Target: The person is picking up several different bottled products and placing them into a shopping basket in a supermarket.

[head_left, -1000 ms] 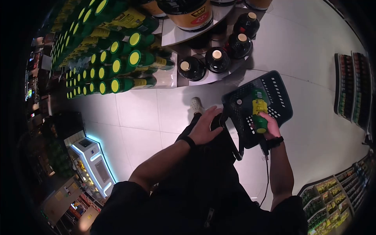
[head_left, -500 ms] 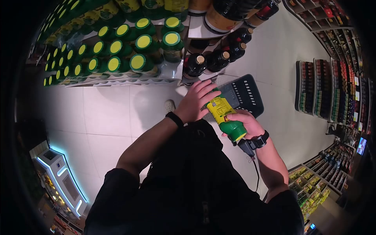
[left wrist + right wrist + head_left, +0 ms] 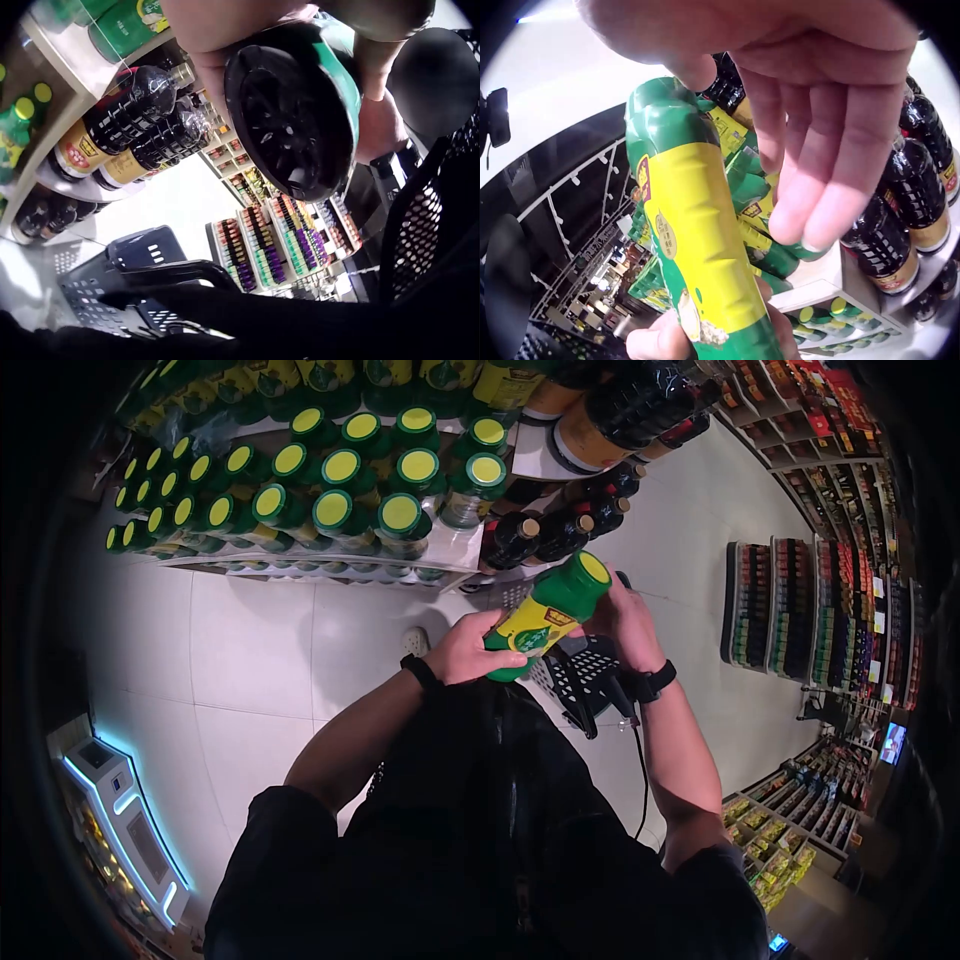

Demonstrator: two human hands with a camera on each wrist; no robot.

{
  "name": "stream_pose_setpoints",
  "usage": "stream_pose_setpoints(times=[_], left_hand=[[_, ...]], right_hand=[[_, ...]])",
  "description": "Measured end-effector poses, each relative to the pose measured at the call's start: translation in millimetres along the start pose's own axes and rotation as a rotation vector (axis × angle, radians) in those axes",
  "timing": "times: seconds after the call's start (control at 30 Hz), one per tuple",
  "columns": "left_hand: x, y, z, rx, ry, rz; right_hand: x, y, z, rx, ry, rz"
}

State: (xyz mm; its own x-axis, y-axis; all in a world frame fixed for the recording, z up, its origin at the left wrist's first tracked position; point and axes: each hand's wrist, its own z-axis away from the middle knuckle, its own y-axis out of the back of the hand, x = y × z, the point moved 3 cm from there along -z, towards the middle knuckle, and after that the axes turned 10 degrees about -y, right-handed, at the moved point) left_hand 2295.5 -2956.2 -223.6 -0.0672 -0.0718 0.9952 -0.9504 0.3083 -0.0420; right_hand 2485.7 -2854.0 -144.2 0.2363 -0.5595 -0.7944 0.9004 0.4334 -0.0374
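Note:
A green plastic bottle with a yellow label (image 3: pixel 545 615) is tilted in front of the body, its yellow cap pointing up and to the right in the head view. My left hand (image 3: pixel 468 652) grips it near the base, thumb across the label. The dark, hollow underside of the bottle (image 3: pixel 292 124) faces the left wrist camera. Beside the cap end is my right hand (image 3: pixel 632 625). Its extended fingers (image 3: pixel 840 150) are apart from the bottle in the right wrist view. Below the hands hangs a dark shopping basket (image 3: pixel 585 670) with a black handle (image 3: pixel 176 274).
A shelf on the left carries rows of similar green bottles (image 3: pixel 400 515). Dark bottles with orange labels (image 3: pixel 131 154) stand on its rounded end. Stocked racks (image 3: pixel 795 610) line the right side. A lit white machine (image 3: pixel 135 825) stands at the lower left.
The bottle has come up out of the basket in my right hand and passed to my left. It has turned cap upward, and my right hand has let go.

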Motion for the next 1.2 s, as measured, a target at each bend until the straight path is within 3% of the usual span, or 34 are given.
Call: stream_pose_setpoints(times=[0.07,0.17,0.23,0.3,0.4,0.6,0.67,0.7,0.93,1.0,1.2], left_hand=[[1,-3,2,0.035,0.035,0.327],[12,-2,4,0.013,0.043,0.422],[16,-2,7,0.007,0.03,0.407],[14,-1,9,0.002,0.018,0.392],[6,1,14,-0.034,0.048,0.376],[5,11,27,0.115,0.0,0.421],[2,13,36,0.173,0.202,0.773],[1,10,37,0.204,0.227,0.784],[-4,4,39,0.132,0.282,0.925],[-9,6,40,0.036,0.31,0.954],[-14,7,49,0.07,0.341,1.005]], right_hand=[[-3,-2,-6,0.021,-0.002,-0.04],[-14,-11,-4,-0.009,0.099,-0.063],[-20,-17,1,-0.039,0.125,-0.07],[-25,-23,6,0.065,0.182,0.116],[-19,-27,0,0.081,0.17,0.173],[-22,-20,-1,0.161,0.183,0.079],[-21,-16,0,0.186,0.177,0.036],[-20,-12,-2,0.196,0.169,-0.012],[-10,-3,-3,0.204,0.149,-0.052],[-6,-6,-1,0.198,0.145,-0.027],[-1,-15,1,0.172,0.221,-0.06]])
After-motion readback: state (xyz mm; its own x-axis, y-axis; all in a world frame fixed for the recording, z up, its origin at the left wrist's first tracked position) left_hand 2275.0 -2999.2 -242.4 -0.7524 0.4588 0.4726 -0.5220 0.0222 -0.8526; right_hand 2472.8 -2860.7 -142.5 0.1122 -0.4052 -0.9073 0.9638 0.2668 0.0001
